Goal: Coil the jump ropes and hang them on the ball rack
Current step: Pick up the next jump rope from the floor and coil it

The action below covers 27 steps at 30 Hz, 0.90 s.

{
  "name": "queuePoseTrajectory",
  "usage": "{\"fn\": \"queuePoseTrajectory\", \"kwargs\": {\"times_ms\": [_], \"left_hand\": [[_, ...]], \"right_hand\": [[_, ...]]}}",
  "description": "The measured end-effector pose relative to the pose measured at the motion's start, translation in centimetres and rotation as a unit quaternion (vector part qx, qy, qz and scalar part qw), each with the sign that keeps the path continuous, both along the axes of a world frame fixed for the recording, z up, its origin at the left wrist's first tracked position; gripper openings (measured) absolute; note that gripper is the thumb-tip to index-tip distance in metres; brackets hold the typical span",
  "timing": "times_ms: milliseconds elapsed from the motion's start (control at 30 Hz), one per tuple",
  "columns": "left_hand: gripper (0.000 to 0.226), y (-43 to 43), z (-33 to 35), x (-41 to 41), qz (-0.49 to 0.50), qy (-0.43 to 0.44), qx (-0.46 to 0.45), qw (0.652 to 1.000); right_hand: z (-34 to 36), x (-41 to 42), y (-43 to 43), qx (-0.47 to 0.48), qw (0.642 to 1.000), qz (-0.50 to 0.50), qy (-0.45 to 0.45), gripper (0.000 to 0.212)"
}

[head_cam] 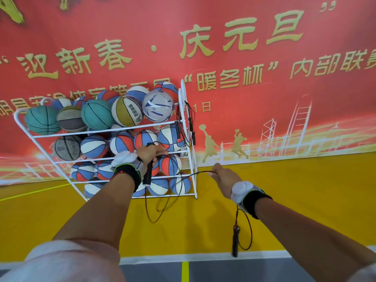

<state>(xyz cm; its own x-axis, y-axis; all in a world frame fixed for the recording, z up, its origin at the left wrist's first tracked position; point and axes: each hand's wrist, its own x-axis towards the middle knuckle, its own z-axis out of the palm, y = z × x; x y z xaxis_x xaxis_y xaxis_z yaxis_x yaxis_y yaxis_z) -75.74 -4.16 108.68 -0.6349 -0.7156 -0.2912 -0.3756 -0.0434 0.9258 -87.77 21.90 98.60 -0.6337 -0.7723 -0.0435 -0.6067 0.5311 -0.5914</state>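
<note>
My left hand (151,154) is closed around a black jump rope handle (147,174) and some loops of thin cord, in front of the white wire ball rack (188,139). The jump rope cord (200,172) runs taut to my right hand (222,177), which pinches it. Below my right wrist the cord loops down to the second black handle (235,241), which dangles free. Slack cord (160,208) hangs under my left hand. Another coiled black jump rope (191,127) hangs on the rack's right end frame.
The rack holds several basketballs (95,115) on three tiers and stands on a yellow floor (284,190) against a red banner wall (244,98). A white line and grey floor (223,269) lie near my feet.
</note>
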Motion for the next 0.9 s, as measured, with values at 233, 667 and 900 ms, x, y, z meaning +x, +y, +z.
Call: {"fn": "queuePoseTrajectory", "kwargs": {"times_ms": [233, 667, 900], "left_hand": [[0.026, 1.3, -2.8, -1.0, -0.088, -0.046, 0.079, 0.992], [0.031, 7.8, -3.4, -2.6, -0.292, -0.105, 0.162, 0.937], [0.031, 7.2, -1.0, -3.2, -0.273, -0.037, 0.148, 0.950]], "right_hand": [[4.0, 1.6, -2.0, -0.037, 0.997, 0.037, 0.059, 0.013], [4.9, 1.9, -2.4, -0.132, 0.991, 0.007, -0.021, 0.050], [4.1, 1.5, -2.1, -0.127, 0.990, -0.011, -0.067, 0.050]]}}
